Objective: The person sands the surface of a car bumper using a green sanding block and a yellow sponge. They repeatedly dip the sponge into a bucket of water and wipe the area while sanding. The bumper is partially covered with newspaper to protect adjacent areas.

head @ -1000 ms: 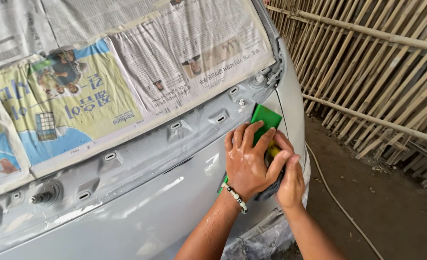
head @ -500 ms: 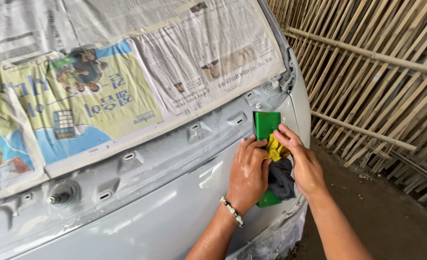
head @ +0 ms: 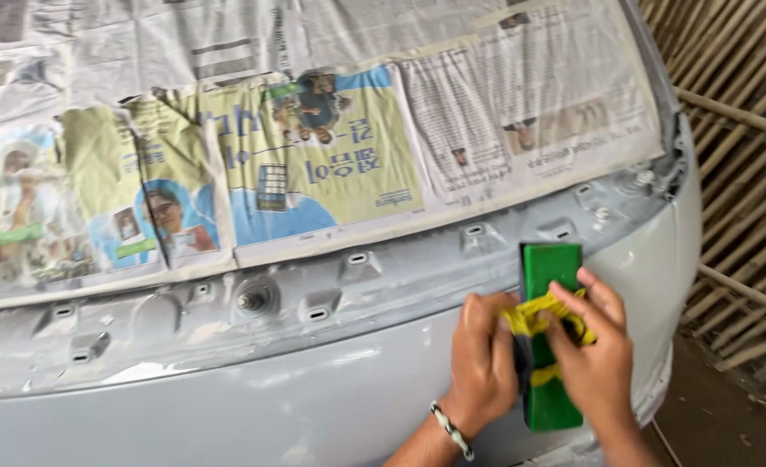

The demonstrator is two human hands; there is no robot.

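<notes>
Both hands have shifted since half a second ago: right hand now lies over the block's middle instead of beside it at 3 o'clock, and the view has swung left, showing more paper.

Pale grey primed car body panel (head: 331, 398) fills the lower frame, curved, dull sheen, with a row of small rectangular slots and one bolt stud along its upper ledge. Above it, at 12 o'clock, masking sheets of printed newspaper (head: 314, 164) cover the upper area, edges taped down; one sheet is yellow-green and blue, the rest mostly grey print. Bamboo slat wall (head: 746, 130) runs down the 3 o'clock edge.

Left hand (head: 482, 367) enters from 6 o'clock, palm flat against the panel, fingers pressed together and pointing to 12, thumb side touching the block. Beaded black-and-white wristband (head: 450, 430) on that wrist.

Right hand (head: 595, 359) comes in from 5 o'clock, fingers slightly spread and curled, tips pinching the cloth on the block face.

Green rectangular sanding block (head: 552, 268) stands upright against the panel at 4 o'clock from frame centre, just below the ledge, between the two hands; top and bottom ends visible, middle covered. Crumpled yellow cloth (head: 539, 316) is wrapped across its middle, with a dark grey piece beneath, partly hidden.
</notes>
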